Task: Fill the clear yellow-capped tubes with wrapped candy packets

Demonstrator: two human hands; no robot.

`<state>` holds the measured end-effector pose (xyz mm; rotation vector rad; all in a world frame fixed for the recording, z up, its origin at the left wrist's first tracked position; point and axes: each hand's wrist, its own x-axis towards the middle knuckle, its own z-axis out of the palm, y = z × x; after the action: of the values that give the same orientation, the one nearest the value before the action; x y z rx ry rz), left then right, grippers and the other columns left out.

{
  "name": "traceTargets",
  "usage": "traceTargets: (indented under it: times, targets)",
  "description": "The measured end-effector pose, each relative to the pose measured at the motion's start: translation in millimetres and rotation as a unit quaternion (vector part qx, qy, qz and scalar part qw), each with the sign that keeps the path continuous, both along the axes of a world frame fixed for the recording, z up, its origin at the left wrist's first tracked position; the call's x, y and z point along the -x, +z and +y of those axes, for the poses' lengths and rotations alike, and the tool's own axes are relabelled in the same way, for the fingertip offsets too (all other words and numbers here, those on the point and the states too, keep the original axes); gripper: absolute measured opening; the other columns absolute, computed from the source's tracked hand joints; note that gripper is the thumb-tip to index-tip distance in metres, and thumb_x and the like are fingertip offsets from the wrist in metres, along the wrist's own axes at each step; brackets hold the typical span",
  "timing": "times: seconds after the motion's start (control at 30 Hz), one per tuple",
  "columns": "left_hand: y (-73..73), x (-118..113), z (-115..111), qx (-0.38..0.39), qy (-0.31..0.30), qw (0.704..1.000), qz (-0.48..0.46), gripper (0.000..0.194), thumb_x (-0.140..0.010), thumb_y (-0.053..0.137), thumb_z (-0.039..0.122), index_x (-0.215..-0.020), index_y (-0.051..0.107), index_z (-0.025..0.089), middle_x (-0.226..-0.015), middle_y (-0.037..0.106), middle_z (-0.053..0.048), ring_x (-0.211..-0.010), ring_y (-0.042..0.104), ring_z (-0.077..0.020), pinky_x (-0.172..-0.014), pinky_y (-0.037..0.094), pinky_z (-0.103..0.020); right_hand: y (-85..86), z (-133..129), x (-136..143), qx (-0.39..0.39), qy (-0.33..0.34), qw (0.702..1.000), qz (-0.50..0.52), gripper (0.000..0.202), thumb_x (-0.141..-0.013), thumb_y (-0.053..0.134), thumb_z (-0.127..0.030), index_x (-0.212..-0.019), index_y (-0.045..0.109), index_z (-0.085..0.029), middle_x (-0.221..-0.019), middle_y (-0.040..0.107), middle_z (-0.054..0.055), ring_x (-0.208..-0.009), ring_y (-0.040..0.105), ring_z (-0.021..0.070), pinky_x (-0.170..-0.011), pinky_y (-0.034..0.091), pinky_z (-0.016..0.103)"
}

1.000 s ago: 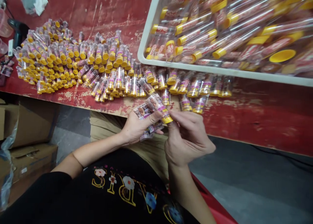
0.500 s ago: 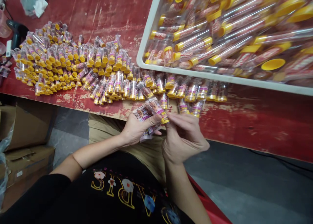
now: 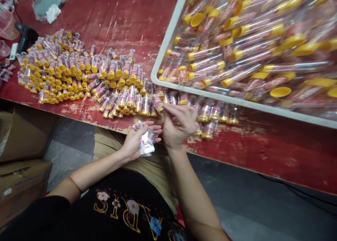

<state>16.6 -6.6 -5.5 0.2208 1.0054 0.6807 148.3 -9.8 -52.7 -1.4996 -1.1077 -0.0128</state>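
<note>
holding a cluster of shiny printed pieces (image 3: 146, 144), the left hand (image 3: 133, 141) lays its thumb over them, its fingers stretched apart beyond; glare washes out the print. the right hand (image 3: 179, 125) reaches over the small tubes (image 3: 129, 98) with yellow caps on the red table (image 3: 110, 20), fingertips bunched beside a tilted tube (image 3: 157, 102); whether they pinch anything i cannot tell, since the hand hides the tubes behind it. the white tray (image 3: 237, 101) is cut off at the top and right, and its bigger tubes (image 3: 252, 41) are blurred. half a second ago the right hand pinched a capped tube end by the left thumb; now it has moved away, and that tube no longer shows there.
</note>
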Motion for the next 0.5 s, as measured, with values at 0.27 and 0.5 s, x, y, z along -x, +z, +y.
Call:
traceTargets:
  times: [0.27,0.5]
  targets:
    - [0.8,6.6,3.8,-0.076,0.012,0.997,0.006,0.033,-0.085,0.088,0.036,-0.099,0.069,0.013,-0.097,0.082,-0.012,-0.088,0.081,-0.0214,-0.063,0.061,-0.022,34.4,69.6,-69.4,0.131,0.001,0.988,-0.087,0.023,-0.093,0.071,-0.039,-0.107,0.073,-0.020,-0.099,0.075,0.009,-0.103,0.061,0.0267,-0.108,0.046,0.054]
    - [9.5,-3.4,10.7,-0.095,0.063,0.993,-0.010,0.049,-0.064,0.102,0.042,-0.089,0.072,0.011,-0.083,0.076,-0.004,-0.069,0.071,-0.0132,-0.060,0.058,-0.023,57.9,68.9,-85.9,0.208,0.126,0.970,0.008,0.027,-0.091,0.072,-0.041,-0.081,0.054,-0.023,-0.074,0.049,-0.003,-0.071,0.046,0.0140,-0.074,0.047,0.032]
